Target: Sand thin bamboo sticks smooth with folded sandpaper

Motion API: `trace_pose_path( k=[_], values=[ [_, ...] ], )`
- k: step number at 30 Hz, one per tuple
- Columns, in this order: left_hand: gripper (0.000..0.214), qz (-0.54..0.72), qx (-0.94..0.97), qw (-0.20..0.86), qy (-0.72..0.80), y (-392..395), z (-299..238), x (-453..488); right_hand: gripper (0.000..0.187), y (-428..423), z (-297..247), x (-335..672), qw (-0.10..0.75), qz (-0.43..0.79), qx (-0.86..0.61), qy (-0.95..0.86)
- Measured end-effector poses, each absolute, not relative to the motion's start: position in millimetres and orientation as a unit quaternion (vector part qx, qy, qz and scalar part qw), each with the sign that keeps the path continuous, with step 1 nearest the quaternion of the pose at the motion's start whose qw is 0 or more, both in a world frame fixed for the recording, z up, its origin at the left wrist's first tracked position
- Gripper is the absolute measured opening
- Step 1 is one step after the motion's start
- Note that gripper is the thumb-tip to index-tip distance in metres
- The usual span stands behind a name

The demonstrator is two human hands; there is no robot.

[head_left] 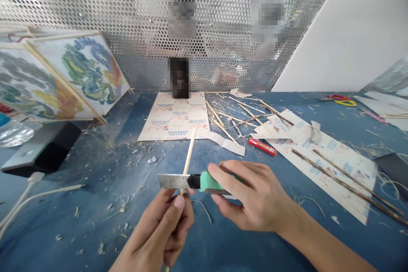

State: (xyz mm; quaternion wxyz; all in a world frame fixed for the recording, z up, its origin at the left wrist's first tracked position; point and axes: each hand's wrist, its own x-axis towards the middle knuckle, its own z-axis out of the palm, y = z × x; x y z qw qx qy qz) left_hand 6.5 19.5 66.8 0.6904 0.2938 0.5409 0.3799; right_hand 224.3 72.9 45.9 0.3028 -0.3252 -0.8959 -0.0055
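My left hand (pixel 165 225) is closed round the lower part of a thin bamboo stick (pixel 190 151), which points up and away from me. My right hand (pixel 255 197) grips a utility knife by its green handle (pixel 208 182). The knife's blade (pixel 174 181) lies across the stick, just above my left thumb. Both hands hover over the blue table (pixel 95 204) near its front edge.
A sheet of abrasive paper (pixel 175 117) lies behind, with several loose bamboo strips (pixel 236 117) and more paper sheets (pixel 334 161) to the right. A small red tool (pixel 262 146), scissors (pixel 342 100), a painted lantern frame (pixel 63 76), a dark box (pixel 41 151) and shavings surround them.
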Motion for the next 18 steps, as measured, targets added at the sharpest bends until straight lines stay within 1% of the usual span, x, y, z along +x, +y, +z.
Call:
trace_pose_path(
  k=[2, 6, 10, 12, 14, 16, 18],
  values=[
    [0.057, 0.388, 0.279, 0.694, 0.539, 20, 67, 7, 0.036, 74, 46, 224, 0.308, -0.006, -0.324, -0.895],
    [0.057, 0.365, 0.271, 0.699, 0.553, 22, 70, 7, 0.035, 75, 46, 226, 0.311, -0.019, -0.328, -0.892],
    [0.055, 0.358, 0.283, 0.713, 0.532, 23, 71, 7, 0.035, 80, 44, 228, 0.321, -0.031, -0.346, -0.881],
    [0.055, 0.353, 0.279, 0.726, 0.521, 24, 71, 6, 0.036, 87, 42, 231, 0.326, -0.034, -0.388, -0.862],
    [0.052, 0.343, 0.276, 0.743, 0.505, 23, 69, 4, 0.036, 97, 39, 238, 0.324, -0.045, -0.46, -0.825],
    [0.046, 0.332, 0.276, 0.762, 0.482, 24, 68, 3, 0.037, 109, 35, 247, 0.295, -0.061, -0.537, -0.788],
    [0.038, 0.324, 0.282, 0.776, 0.462, 25, 68, 0, 0.037, 118, 31, 255, 0.239, -0.074, -0.594, -0.764]
  ],
)
